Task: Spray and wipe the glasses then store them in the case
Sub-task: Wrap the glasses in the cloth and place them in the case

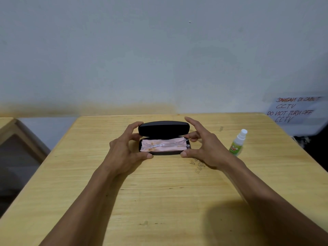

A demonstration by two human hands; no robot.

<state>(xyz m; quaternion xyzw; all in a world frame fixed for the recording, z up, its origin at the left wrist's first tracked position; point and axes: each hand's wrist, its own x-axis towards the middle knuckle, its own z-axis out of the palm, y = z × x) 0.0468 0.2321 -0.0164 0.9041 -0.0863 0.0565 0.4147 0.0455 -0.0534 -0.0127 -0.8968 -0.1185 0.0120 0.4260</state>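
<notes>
Left hand (pixel 124 150) curled round the left end of the case (pixel 164 137): thumb pressed to the front rim of the lower shell, fingertips hooked on the left end of the raised lid. Right hand (pixel 204 148) spread wide at the case's right end, thumb touching the front rim, middle fingers near the hinge corner, index finger lifted beside the lid; whether it truly touches the lid cannot be told. Both forearms bare, reaching in from the near edge of the bench (pixel 159 201).

Black case lying lengthwise toward the far edge of the bench, roughly midway between its left and right edges, lid partly open and tilted back. Inside the lower shell a pink cloth (pixel 159 148), with clear-framed glasses (pixel 165 145) folded on top of it.

Small spray bottle (pixel 238 142), green-labelled with a white nozzle, standing upright near the right edge of the bench, apart from the right hand. Faint pen scribbles on the wood just in front of the case.

Pale wall behind, with a handwritten paper notice (pixel 292 110) low at the right, beyond the far right corner of the bench.
</notes>
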